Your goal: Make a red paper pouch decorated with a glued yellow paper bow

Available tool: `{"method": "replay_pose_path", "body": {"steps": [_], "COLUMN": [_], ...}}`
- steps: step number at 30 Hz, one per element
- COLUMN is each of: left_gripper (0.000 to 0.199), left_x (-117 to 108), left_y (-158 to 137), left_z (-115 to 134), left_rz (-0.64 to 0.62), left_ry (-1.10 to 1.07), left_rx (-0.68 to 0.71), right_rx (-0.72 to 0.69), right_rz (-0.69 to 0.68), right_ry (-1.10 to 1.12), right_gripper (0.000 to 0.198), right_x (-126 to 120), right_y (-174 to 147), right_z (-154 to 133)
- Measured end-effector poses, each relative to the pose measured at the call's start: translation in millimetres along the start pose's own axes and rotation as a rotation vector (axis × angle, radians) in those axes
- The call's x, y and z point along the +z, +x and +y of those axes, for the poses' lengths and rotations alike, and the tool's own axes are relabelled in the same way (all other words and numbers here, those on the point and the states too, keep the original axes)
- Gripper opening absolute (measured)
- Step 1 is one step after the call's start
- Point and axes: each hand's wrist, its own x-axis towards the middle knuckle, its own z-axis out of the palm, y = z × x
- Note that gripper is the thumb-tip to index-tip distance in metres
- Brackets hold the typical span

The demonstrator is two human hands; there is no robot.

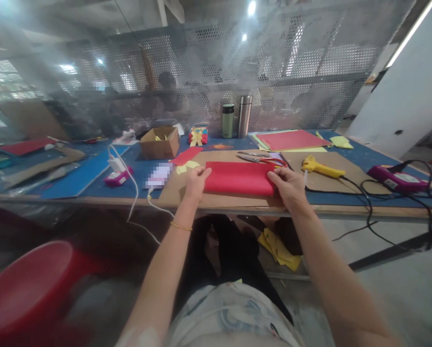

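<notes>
A sheet of red paper (239,179) lies across the brown cardboard (223,200) at the table's front, its near side looking rolled or folded over. My left hand (197,182) pinches its left end between thumb and fingers. At the right end, my right hand (287,184) grips the same paper with thumb on top. Just behind the paper are scissors with red handles (274,161). A smaller red piece (187,155) and yellow paper scraps (187,166) lie beyond my left hand. To the right of my right hand rests a yellow glue gun (322,167).
A cardboard box (159,144), a small gift box with a yellow bow (197,136), a green flask (228,121) and a steel flask (244,117) stand at the back. Purple power strips (397,179) with cables lie on the right and left. A red stool (28,289) is at lower left.
</notes>
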Motion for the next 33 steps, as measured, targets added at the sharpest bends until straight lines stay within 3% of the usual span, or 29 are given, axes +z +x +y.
{"method": "replay_pose_path", "body": {"steps": [10,15,19,23,27,29,33], "left_gripper": [0.036,0.038,0.008,0.063,0.067,0.066,0.065], "left_x": [-18,-17,-14,-11,-3,0,2], "left_y": [-1,-1,-1,-6,-14,-16,-12], "left_z": [11,9,4,9,22,28,34], "left_rz": [-0.018,-0.052,-0.104,-0.213,-0.225,-0.314,-0.677], "left_ry": [0.513,0.716,0.978,1.228,1.521,1.587,1.603], "left_rx": [0.137,0.165,0.154,0.252,0.444,0.565,0.758], "right_rx": [-0.109,-0.050,-0.048,-0.073,-0.044,-0.031,-0.015], "right_rz": [-0.249,-0.338,-0.367,-0.365,-0.349,-0.334,-0.324], "right_ry": [-0.510,-0.739,-0.798,-0.835,-0.866,-0.889,-0.906], "right_gripper": [0.025,0.023,0.022,0.019,0.012,0.009,0.021], "right_x": [1,4,6,6,7,9,12], "right_y": [7,8,7,5,5,5,6], "right_z": [0,-10,-18,-19,-18,-19,-16]}}
